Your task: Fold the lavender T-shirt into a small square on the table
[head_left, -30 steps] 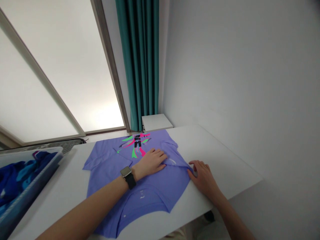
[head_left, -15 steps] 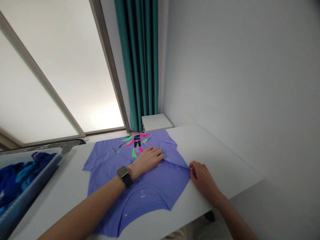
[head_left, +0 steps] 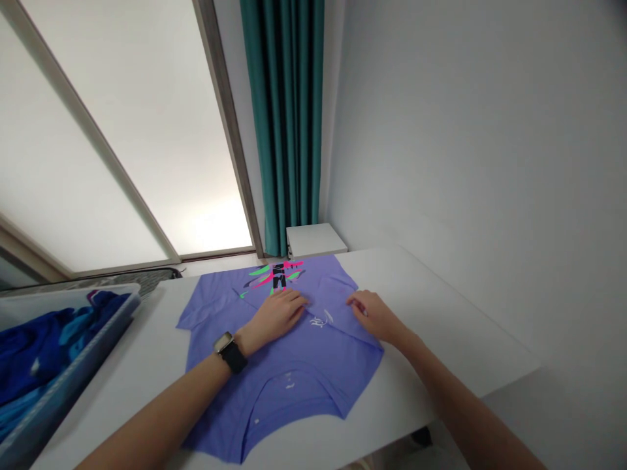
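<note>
Purple shirt [head_left: 313, 352] spread on white table [head_left: 470, 339], collar [head_left: 294, 367] toward me; bin [head_left: 105, 349] of blue clothes [head_left: 39, 346] at left. My left hand [head_left: 275, 314] lies on shirt, fingers loose, unclenched. My right hand [head_left: 375, 315] curled at shirt's right side; can't tell whether pinching cloth.

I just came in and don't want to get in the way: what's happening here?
A person has both hands at a purple shirt spread on a white table, its neckline toward them and part of it folded over. The left grip rests on the cloth near the colourful print; the right grip is at the sleeve side, fingers curled, whether pinching cloth I can't tell. A bin of blue cloth stands left.
</note>
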Demonstrator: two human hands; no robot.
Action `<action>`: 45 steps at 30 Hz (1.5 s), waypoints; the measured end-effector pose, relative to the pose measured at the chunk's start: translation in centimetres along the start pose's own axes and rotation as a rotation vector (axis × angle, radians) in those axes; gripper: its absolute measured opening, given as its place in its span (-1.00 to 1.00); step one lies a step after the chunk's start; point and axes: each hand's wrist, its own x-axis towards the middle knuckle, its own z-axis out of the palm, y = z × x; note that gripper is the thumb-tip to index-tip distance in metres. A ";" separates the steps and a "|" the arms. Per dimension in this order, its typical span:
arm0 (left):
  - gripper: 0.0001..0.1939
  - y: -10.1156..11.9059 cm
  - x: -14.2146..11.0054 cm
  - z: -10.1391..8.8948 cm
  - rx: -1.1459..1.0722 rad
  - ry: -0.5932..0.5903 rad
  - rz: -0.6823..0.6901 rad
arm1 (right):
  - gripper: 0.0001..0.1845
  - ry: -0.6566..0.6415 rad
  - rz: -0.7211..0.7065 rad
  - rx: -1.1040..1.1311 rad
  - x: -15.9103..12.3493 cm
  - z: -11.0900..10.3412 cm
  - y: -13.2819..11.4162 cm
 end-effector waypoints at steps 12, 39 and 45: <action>-0.47 5.4 -5.6 -1.3 -0.199 -0.133 0.196 | -0.55 -0.205 -0.357 -0.054 6.8 3.9 -4.3; -0.48 4.9 -6.4 -0.7 -0.321 -0.122 0.151 | -0.77 -0.355 -0.346 -0.047 8.5 4.2 -5.8; -0.48 4.9 -6.4 -0.6 -0.331 -0.112 0.154 | -0.73 -0.291 -0.344 -0.037 8.3 4.9 -5.3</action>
